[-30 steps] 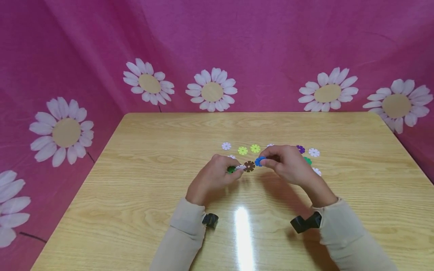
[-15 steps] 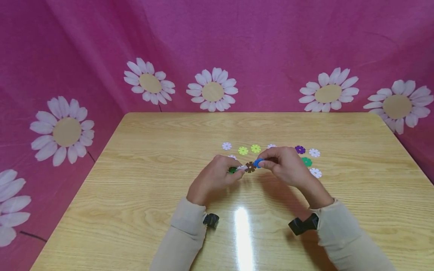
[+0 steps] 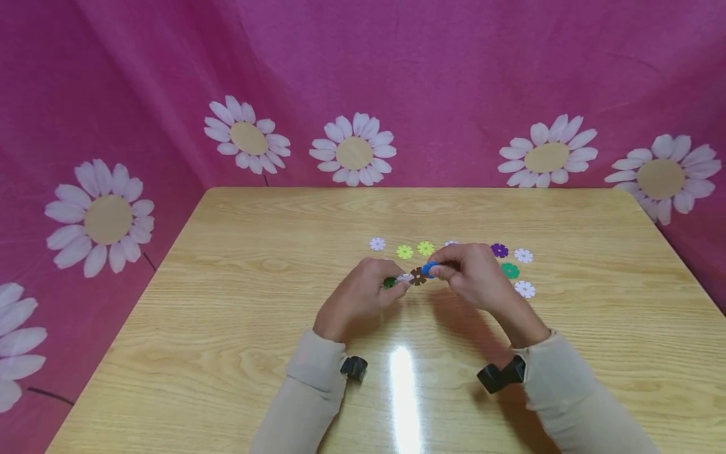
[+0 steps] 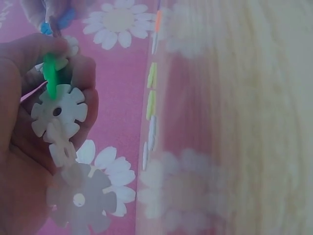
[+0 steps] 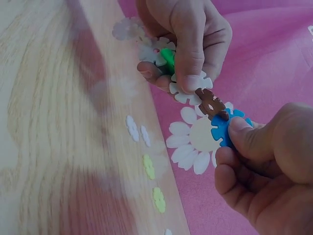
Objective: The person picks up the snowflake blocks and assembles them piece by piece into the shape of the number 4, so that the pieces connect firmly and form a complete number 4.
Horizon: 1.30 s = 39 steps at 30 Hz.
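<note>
My left hand holds a chain of notched plastic discs above the table, its thumb and fingers pinching a white disc. Beyond that white disc a brown disc sticks out. In the left wrist view a green disc and several white discs trail along the palm. Between thumb and fingers my right hand pinches a blue disc. The blue disc's edge meets the brown one; how deep the notches sit in each other I cannot tell.
On the wooden table behind the hands lie loose discs: yellow-green, white, purple and green. My right hand partly covers some. A pink flowered cloth hangs around the table's far and side edges.
My right hand has moved slightly left, bringing the blue disc from just apart to touching the brown disc. The left hand has kept its grip and hardly moved.
</note>
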### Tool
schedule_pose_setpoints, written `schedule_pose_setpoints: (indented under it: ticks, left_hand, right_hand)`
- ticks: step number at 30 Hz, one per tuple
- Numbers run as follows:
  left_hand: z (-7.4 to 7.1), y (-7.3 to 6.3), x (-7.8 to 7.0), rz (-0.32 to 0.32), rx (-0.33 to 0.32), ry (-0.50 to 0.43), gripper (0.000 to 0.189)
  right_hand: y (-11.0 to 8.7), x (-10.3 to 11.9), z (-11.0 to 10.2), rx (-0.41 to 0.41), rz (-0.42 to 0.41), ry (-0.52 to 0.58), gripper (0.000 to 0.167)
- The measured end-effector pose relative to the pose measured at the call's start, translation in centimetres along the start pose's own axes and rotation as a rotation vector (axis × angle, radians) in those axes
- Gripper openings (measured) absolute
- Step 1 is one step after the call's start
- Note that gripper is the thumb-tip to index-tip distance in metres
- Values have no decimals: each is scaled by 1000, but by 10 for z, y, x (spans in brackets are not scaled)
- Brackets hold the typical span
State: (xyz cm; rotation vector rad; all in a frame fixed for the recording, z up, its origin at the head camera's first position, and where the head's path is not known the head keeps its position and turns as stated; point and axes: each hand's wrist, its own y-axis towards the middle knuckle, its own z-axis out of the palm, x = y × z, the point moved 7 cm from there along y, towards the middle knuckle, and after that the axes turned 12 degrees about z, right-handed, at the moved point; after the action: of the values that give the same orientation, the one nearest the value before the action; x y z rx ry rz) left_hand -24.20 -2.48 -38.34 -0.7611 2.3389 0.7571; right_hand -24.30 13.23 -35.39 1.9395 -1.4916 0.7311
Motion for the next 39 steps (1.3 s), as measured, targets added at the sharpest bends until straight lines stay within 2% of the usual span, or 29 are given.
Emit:
schedule_pose_setpoints:
  ticks: [5,9,15,22,27,34,39]
  left_hand:
    - [1,0,0,15,3,-6,17]
    - [0,0,0,17,-5,-20,18]
    - [0,1,1,18,-8,-46,19]
    - [-1,1,1,-5,-17,-33,21]
    - [-1,2,1,-2,-35,-43,18]
    - [1,2,1,-31,-58,-138,15]
    - [3,4,0,-7,-84,-222,16]
  right_hand:
    - [-2,-1,0,22,-9,18,8]
    - [-2,-2,-3,29,-9,79,6]
    - [-3,-6,-5,46,30,145,5]
    - [-2,-13,-8,21,57,163,8]
    - [-4,-16,-5,35,87,181,10]
    - [-6,-17,7,65,96,223,10]
    - [-6,-12,14,93,90,268,10]
